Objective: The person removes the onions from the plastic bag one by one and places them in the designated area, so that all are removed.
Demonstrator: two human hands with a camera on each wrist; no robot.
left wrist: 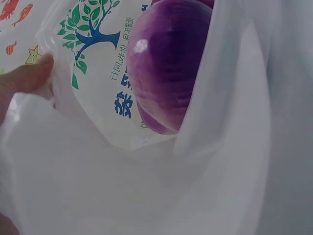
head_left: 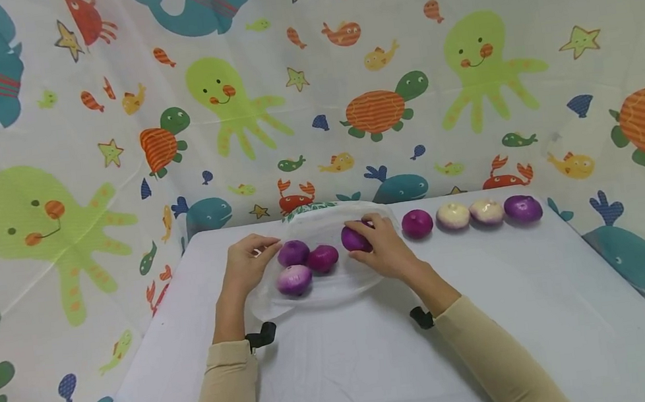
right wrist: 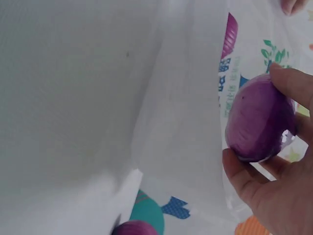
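My left hand (head_left: 248, 262) pinches the left edge of a thin white plastic bag (head_left: 271, 305) lying spread on the table. In the left wrist view a fingertip shows at the bag's edge, near a printed green tree. Inside the bag rest three purple onions: one at the back (head_left: 293, 253), a redder one (head_left: 323, 258), and a paler one (head_left: 294, 280) in front. Over the bag's right part, my right hand (head_left: 386, 247) grips another purple onion (right wrist: 259, 117) between thumb and fingers, with the bag's printed side behind it in the right wrist view.
Along the back edge of the white table (head_left: 354, 370), right of the bag, stands a row: a reddish-purple onion (head_left: 417, 224), two whitish onions, the nearer one (head_left: 452, 216) beside it, and a purple onion (head_left: 523, 209). A cloth with sea animals (head_left: 310, 96) hangs behind.
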